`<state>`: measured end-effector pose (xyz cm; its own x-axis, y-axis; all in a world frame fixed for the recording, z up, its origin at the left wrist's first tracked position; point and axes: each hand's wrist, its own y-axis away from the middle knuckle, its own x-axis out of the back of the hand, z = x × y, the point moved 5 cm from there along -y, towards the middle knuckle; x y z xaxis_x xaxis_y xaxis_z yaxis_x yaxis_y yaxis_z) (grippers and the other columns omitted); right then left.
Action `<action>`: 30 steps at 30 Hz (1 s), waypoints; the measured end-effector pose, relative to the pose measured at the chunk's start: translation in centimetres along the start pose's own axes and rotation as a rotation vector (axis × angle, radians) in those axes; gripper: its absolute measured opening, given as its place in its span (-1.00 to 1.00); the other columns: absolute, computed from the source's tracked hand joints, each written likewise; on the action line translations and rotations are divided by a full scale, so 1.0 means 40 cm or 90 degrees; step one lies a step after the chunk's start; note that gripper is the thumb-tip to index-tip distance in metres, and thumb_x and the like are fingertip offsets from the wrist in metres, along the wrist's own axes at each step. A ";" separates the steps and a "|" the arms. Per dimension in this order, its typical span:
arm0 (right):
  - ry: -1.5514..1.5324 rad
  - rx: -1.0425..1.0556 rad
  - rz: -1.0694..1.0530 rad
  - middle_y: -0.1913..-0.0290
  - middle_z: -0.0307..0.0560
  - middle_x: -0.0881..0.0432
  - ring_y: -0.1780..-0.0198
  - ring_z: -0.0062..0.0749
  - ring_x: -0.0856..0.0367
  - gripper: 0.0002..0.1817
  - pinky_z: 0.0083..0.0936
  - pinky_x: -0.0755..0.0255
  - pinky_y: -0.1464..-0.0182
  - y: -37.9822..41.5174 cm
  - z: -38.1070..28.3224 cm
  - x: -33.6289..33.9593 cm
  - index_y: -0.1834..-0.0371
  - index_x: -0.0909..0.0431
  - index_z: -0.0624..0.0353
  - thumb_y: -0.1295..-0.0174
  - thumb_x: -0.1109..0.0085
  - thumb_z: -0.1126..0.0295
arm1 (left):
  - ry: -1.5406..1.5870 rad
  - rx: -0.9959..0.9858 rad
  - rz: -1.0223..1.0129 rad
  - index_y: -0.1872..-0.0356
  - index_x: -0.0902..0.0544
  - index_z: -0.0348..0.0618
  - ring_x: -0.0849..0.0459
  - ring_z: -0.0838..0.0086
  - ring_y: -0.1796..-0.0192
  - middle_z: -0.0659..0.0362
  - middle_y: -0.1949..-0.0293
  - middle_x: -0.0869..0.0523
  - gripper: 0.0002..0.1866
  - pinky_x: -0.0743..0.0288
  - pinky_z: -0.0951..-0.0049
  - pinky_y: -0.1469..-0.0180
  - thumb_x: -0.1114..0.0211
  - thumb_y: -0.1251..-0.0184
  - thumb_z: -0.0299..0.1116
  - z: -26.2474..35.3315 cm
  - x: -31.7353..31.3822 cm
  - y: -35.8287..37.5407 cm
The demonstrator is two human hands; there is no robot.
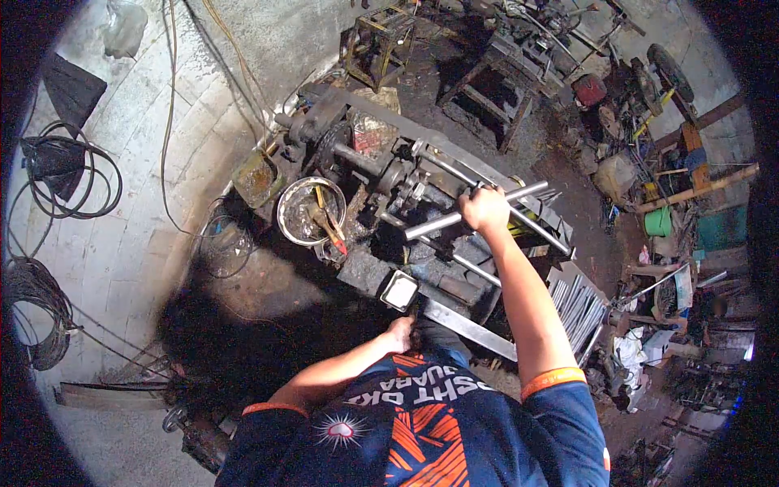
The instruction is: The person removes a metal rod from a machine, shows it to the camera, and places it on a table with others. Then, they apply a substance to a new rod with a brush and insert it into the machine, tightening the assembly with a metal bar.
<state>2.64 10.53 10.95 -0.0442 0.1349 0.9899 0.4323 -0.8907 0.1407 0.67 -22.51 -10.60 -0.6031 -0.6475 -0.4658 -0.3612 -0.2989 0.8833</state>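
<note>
My right hand (485,209) is closed around a smooth grey metal bar (526,192), which slants across the top of a greasy lathe-like machine (365,154). Both ends of the bar stick out past my fist. Low in front of my body, my left hand (400,333) is by the machine's near edge, its fingers mostly hidden against the dark parts there. Just above it sits a small square container (399,290) with a white surface inside. Left of the machine's middle, a round bucket (284,213) holds murky contents and sticks, one with a red end.
Several thin metal rods (578,307) lie bundled at the machine's right end. Coiled black cables (39,312) and hanging cords are on the left. A metal stand (377,49) and a workbench (487,93) stand behind; clutter with a green pail (659,221) fills the right.
</note>
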 end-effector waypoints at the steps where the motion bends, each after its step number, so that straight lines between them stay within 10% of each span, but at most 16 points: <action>1: -0.006 0.001 0.010 0.31 0.22 -0.66 0.14 0.00 -0.62 -0.43 -0.24 -0.30 -0.14 -0.005 0.003 -0.008 0.48 -0.68 0.29 -0.19 0.21 0.02 | 0.000 0.000 0.001 0.43 -0.49 0.05 -0.37 0.47 0.55 0.28 0.58 -0.41 -0.69 -0.31 0.36 0.54 0.06 -0.45 -0.06 0.006 -0.013 0.020; 23: 0.036 0.087 -0.008 0.32 0.22 -0.66 0.16 -0.04 -0.62 -0.52 -0.18 -0.32 -0.10 0.002 0.000 -0.010 0.51 -0.67 0.27 -0.17 0.18 0.12 | 0.038 -0.062 0.086 0.47 -0.39 0.05 -0.29 0.50 0.65 0.32 0.65 -0.31 -0.62 -0.23 0.42 0.57 0.02 -0.44 0.06 0.012 -0.040 0.058; 30: -0.005 0.032 0.029 0.32 0.16 -0.68 0.10 -0.08 -0.62 -0.48 -0.26 -0.29 -0.17 0.001 0.001 -0.001 0.39 -0.69 0.25 -0.20 0.21 0.08 | 0.127 0.088 -0.175 0.37 -0.43 -0.04 -0.54 0.42 0.55 0.30 0.62 -0.45 -0.62 -0.54 0.36 0.39 -0.02 -0.40 0.07 -0.008 0.002 0.029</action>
<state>2.71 10.50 10.90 -0.0155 0.0980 0.9951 0.4789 -0.8729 0.0934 0.45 -23.14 -9.58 -0.3244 -0.6839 -0.6535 -0.5922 -0.3919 0.7041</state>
